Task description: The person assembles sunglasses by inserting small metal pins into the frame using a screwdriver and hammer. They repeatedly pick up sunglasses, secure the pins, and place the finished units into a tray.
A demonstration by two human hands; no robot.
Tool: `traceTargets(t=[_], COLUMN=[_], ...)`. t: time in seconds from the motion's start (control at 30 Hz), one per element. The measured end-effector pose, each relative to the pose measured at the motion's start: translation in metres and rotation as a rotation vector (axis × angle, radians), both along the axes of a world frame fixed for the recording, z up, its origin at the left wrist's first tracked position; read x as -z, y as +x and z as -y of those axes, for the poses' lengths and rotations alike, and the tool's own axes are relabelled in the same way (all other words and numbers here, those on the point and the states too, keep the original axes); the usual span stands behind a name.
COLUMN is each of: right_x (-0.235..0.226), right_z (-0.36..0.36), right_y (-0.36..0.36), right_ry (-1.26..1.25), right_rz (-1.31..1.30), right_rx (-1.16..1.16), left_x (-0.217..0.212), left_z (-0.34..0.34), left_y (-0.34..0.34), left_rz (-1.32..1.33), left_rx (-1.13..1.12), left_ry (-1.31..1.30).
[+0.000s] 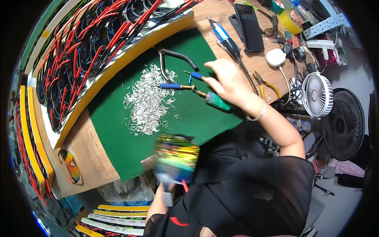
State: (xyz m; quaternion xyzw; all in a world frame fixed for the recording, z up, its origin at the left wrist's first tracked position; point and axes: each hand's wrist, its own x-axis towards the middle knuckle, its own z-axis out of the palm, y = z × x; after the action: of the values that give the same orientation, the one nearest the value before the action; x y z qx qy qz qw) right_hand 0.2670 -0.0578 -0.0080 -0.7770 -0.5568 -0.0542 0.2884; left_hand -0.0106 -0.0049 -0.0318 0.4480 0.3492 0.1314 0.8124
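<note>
In the head view, the right hand (227, 81) rested on the green mat (189, 118), fingers closed around a green-handled tool (215, 100) whose long axis pointed up-left toward the blue-handled tools (173, 85) just beside it. The pin pile (148, 98) lay farther left. The left hand (167, 183), nearer the body, gripped blurred iridescent glasses (175, 156) at the mat's lower edge.

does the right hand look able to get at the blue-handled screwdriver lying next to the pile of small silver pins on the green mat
Probably yes. The right hand rests on the green mat, close to the blue-handled screwdriver beside the pile of small silver pins. Only another small blue-handled tool lies between, nothing blocking.
</note>
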Motion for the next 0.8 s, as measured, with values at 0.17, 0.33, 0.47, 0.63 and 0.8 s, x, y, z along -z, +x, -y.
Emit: traceTargets(t=[0.17,0.33,0.47,0.63,0.8], right_x=[-0.018,0.012,0.001,-0.066,-0.037], right_z=[0.095,0.144,0.139,0.082,0.052], right_y=[0.034,0.017,0.008,-0.079,-0.123], right_ry=[-0.315,-0.311,-0.25,0.046,-0.309], right_rz=[0.008,0.128,-0.016,-0.665,-0.674], right_rx=[0.475,0.471,0.58,0.144,-0.405], left_x=[-0.026,-0.04,-0.04,-0.04,-0.035], left_z=[-0.023,-0.022,-0.025,-0.018,-0.01], left_y=[0.015,0.029,0.018,0.008,0.0], left_rz=[-0.065,0.002,0.043,0.007,-0.083], left_rx=[-0.205,-0.18,-0.245,-0.286,-0.335], left_ry=[-0.092,-0.146,-0.108,0.024,-0.034])
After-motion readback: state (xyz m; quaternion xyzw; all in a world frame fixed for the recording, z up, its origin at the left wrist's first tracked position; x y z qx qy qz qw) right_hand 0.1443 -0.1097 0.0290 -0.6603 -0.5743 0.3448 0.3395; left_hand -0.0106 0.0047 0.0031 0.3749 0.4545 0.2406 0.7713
